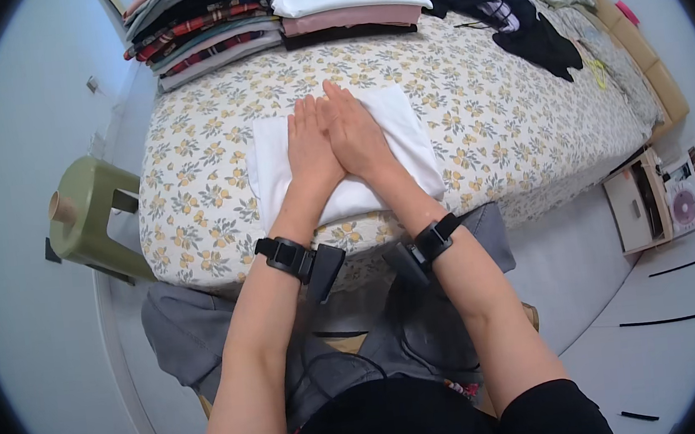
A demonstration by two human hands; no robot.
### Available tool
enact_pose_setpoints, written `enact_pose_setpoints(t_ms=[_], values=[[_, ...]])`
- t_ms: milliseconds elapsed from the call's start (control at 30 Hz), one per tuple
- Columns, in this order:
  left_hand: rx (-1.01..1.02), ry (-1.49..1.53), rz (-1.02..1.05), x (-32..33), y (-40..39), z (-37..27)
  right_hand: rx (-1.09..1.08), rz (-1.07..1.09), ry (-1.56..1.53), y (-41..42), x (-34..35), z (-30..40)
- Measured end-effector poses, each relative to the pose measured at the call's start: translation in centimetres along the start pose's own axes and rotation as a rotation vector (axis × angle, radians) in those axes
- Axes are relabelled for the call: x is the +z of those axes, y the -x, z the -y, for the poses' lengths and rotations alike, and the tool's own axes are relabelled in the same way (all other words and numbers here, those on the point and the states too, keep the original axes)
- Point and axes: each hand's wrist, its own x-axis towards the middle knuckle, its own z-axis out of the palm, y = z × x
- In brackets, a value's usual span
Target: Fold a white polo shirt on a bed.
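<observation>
A white folded garment (pixel 406 142) lies flat on the floral bedspread (pixel 200 187) close to the bed's near edge. My left hand (pixel 310 145) rests palm down on the middle of the cloth. Beside it, my right hand (pixel 357 131) also lies flat on the fabric, its thumb side against the left hand. Neither hand grips anything; the fingers stretch toward the far side of the bed. Part of the cloth is hidden beneath both hands and forearms.
At the back left rises a tall stack of folded clothes (pixel 210 26), with a shorter white, pink and black stack (pixel 350 19) next to it. Loose black clothing (pixel 534 42) lies toward the right. A green stool (pixel 93 210) bearing a cardboard tube (pixel 62 207) stands left of the bed.
</observation>
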Motion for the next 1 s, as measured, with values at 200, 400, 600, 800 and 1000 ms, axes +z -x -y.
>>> enact_pose_setpoints(t_ms=[200,400,600,800,1000], values=[[-0.083,-0.163,-0.007,-0.4,-0.8,0.0,-0.095,0.112,0.427,0.4,-1.3,-2.7],[-0.216,-0.247,0.054,-2.8,-0.2,1.7,0.224,0.212,0.718,0.7,-5.1,-4.4],[-0.333,-0.196,0.054,-4.6,0.7,4.7,0.233,0.241,0.704,1.4,-7.4,-5.4],[-0.386,-0.170,0.086,-6.6,2.3,6.1,0.323,0.095,0.704,1.9,-7.9,-4.8],[-0.281,0.464,-0.308,-9.0,3.1,-0.8,-0.040,-0.139,-0.020,2.6,-6.8,2.8]])
